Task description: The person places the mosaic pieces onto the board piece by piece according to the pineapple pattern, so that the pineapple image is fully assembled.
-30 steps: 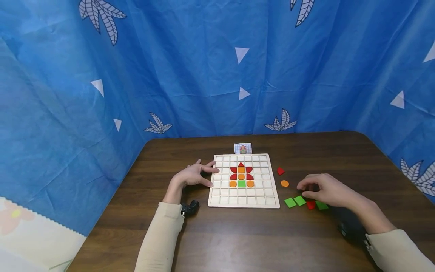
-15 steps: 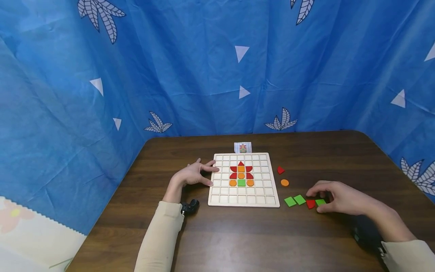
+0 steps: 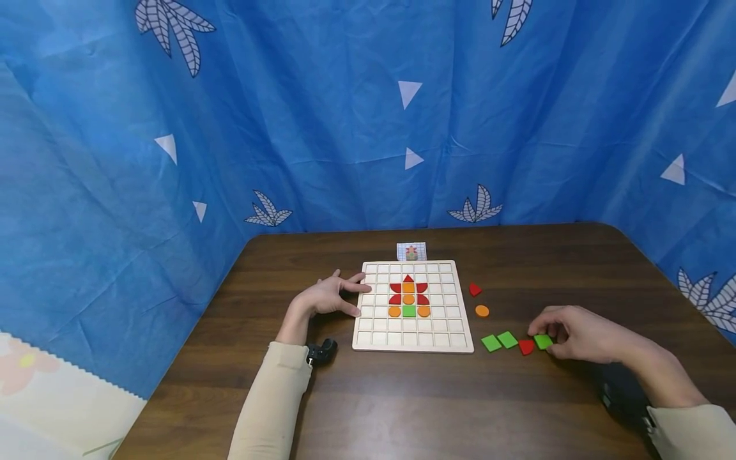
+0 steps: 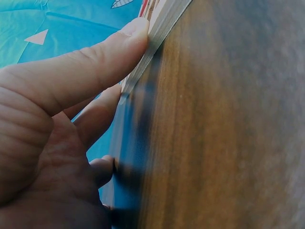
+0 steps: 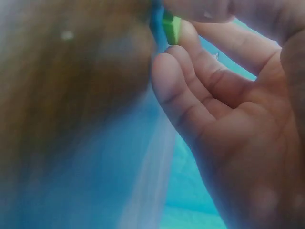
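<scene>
My right hand pinches a green square tile between thumb and fingers; in the right wrist view the edge of this green tile shows between the fingertips. My left hand rests at the left side of a pale wooden grid board, its thumb at the board's edge and fingers extended over the corner. In the left wrist view, the left thumb touches the board's side. On the board, red, orange and green tiles form a symmetrical figure.
Left of the right hand lie a red tile and two green tiles. An orange disc and another red tile sit right of the board. Behind it is a small pattern card. A blue curtain borders the brown table.
My right hand has moved right, from above the red and green tiles to the rightmost green tile, which it now pinches. The left hand has stayed at the board.
</scene>
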Demonstrator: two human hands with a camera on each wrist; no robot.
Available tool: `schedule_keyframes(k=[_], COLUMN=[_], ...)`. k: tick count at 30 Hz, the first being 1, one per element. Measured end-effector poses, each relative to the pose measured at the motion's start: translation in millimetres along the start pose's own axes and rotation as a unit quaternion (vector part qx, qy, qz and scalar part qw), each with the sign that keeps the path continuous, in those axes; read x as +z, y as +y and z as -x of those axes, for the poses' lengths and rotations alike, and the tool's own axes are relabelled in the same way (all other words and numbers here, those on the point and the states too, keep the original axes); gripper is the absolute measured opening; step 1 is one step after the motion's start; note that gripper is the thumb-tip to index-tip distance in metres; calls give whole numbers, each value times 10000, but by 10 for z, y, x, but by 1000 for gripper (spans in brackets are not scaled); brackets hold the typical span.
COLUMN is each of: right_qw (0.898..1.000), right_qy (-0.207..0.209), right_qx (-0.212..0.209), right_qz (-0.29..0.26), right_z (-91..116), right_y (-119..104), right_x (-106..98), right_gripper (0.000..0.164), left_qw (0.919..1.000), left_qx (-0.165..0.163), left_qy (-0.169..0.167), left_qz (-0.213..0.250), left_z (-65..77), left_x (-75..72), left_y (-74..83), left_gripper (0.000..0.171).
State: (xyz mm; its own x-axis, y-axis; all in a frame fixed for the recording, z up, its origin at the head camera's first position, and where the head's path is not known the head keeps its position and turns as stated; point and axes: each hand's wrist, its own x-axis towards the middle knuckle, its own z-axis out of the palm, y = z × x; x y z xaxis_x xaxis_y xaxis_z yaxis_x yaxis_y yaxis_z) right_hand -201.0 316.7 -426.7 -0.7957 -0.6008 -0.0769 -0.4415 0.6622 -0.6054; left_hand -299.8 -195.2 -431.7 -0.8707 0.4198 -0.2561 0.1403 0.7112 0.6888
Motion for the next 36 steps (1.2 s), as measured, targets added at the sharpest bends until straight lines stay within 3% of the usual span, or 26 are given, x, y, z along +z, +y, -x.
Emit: schedule_keyframes(k=[6, 16, 36], right_qw=[9992, 9986, 9988], right_qy=[242, 389, 236], right_qx=[98, 157, -386], right_qz=[294, 314, 185], right_z=[-196, -549, -1258], right_y=[-154, -444, -937], right_x=[-51, -18, 245], right_gripper=[29, 30, 30], left_qw=[10000, 10000, 10000], left_qx=[-16, 28, -54], left_qy=[-9, -25, 19], left_qz=[-16, -25, 6], left_z=[0, 12, -6], left_x=[3, 0, 11], left_y=[0, 2, -19], left_gripper=[58, 57, 58])
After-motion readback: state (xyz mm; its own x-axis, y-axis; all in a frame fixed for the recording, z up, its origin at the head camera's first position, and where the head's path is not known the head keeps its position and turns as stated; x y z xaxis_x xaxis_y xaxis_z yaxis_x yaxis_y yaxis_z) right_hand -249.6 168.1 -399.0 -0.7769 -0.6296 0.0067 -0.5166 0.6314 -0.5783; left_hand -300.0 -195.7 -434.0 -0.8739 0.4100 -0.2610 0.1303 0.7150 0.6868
